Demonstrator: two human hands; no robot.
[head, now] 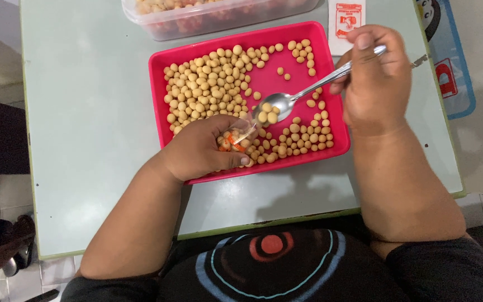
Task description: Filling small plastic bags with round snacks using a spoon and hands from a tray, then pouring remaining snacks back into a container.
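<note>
A pink tray point(331, 84) holds many small tan round snack balls point(211, 84), heaped at its left and scattered at its right. My right hand point(373, 78) grips the handle of a metal spoon point(286, 100), whose bowl carries a few balls. My left hand point(202, 148) rests on the tray's near edge, shut on a small clear packet with orange print point(233, 140) that has some balls inside. The spoon's bowl hangs just above and to the right of the packet's mouth.
The tray sits on a pale grey-green table point(85, 112). A clear plastic tub point(219, 19) with more snacks stands behind the tray. A small white and red packet point(346, 17) lies at the back right. A blue mat point(448, 56) lies on the floor at right.
</note>
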